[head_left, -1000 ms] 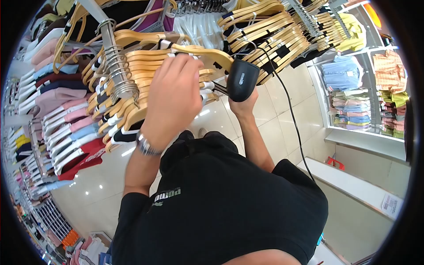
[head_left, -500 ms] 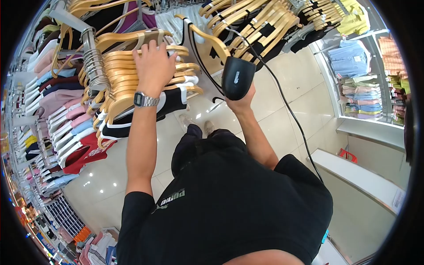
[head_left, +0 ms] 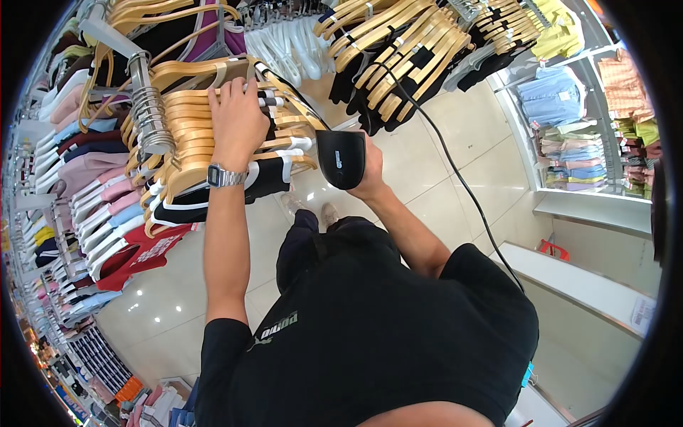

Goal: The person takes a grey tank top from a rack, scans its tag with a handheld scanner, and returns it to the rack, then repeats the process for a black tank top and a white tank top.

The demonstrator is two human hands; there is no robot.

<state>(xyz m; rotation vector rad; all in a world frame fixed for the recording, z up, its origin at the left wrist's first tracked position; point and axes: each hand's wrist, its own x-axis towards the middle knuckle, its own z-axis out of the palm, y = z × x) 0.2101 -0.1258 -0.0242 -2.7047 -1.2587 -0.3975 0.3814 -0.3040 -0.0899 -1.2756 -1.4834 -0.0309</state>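
My left hand [head_left: 240, 121], with a metal watch [head_left: 226, 176] on the wrist, lies over a row of wooden hangers [head_left: 188, 132], its fingers curled over their top edges. The hangers hang close together on a rail and carry dark and white garments. A black barcode scanner [head_left: 341, 160] is gripped in my right hand [head_left: 371, 171], its head toward me and hiding most of the fingers. One wooden hanger [head_left: 302, 107] with black straps reaches from beside my left hand to behind the scanner. The scanner's black cable [head_left: 455, 160] loops out to the right.
Clothes on white hangers [head_left: 107, 235] fill the left side. More wooden hangers [head_left: 427, 60] with dark garments hang ahead, beside clear plastic hangers [head_left: 284, 50]. A wall display holds a blue shirt [head_left: 551, 96]. A white shelf [head_left: 569, 285] stands at right, over tiled floor [head_left: 420, 206].
My right hand has moved left and slightly toward me with the scanner. The strapped hanger has swung left, close to the row. My left hand has shifted slightly on the hangers.
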